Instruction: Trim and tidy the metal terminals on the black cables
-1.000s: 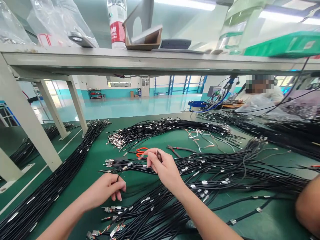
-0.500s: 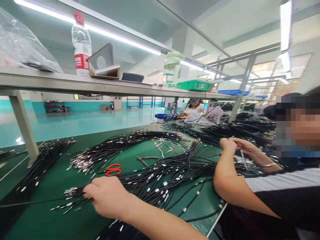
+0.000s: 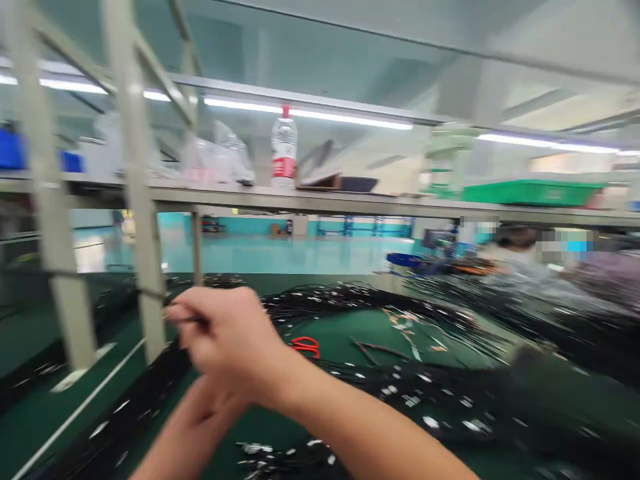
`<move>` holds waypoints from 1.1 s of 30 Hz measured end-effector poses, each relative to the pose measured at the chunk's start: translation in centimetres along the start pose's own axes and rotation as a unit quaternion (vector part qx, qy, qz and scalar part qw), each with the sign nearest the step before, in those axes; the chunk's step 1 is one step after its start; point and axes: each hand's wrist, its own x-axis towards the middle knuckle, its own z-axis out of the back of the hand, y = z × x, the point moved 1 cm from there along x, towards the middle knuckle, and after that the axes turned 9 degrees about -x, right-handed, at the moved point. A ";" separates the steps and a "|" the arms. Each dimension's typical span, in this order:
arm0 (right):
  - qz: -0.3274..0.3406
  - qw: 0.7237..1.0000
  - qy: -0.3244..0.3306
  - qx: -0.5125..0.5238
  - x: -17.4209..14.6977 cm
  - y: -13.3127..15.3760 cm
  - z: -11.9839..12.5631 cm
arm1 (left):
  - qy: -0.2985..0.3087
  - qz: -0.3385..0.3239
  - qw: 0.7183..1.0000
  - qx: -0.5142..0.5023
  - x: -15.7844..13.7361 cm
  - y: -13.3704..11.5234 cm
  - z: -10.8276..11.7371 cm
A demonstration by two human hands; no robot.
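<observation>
My right hand is raised above the bench, its fingers closed in a pinch around a thin black cable. The cable stretches leftward past the shelf posts. Behind and below it, my left hand is mostly covered by the right one, and its fingers are hidden. Black cables with white tags lie in bundles across the green bench top. Red-handled scissors rest just right of my right hand, and dark-handled pliers lie farther right. Motion blurs much of the view.
Pale shelf posts stand at the left. On the shelf above the bench are a water bottle, plastic bags and a green tray. Across the bench, a person sits beside a blue basket.
The view has swung left. My right hand has left the cable bundle on the bench and is raised with a cable; my left forearm has come into view. The neighbouring person at right is out of frame.
</observation>
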 end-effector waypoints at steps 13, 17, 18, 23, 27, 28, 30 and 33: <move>-0.032 0.979 -0.113 0.167 7.0 2.5 5.0 | 0.043 -0.069 0.995 -0.055 2.5 0.8 -6.5; -0.010 0.989 -0.073 0.125 6.6 2.3 5.7 | 0.163 -0.065 0.983 -0.049 3.5 0.3 -7.9; -0.010 0.992 -0.063 0.113 6.4 2.2 5.9 | 0.191 -0.058 0.978 -0.052 3.5 0.5 -8.2; -0.044 0.995 -0.044 0.074 4.9 0.5 7.7 | 0.271 -0.006 0.960 -0.066 4.7 2.5 -8.3; -0.103 0.982 -0.124 0.101 3.0 -1.7 10.8 | 0.108 -0.040 0.989 -0.091 6.9 4.0 -5.3; -0.122 0.975 -0.150 0.112 2.5 -2.3 11.6 | 0.068 -0.046 0.993 -0.091 7.3 4.0 -4.1; -0.161 0.956 -0.199 0.143 1.4 -3.5 12.8 | 0.010 -0.054 0.995 -0.080 7.4 3.5 -1.3; -0.243 0.897 -0.272 0.249 -0.4 -5.7 12.9 | -0.092 -0.088 0.991 -0.038 6.2 0.4 4.1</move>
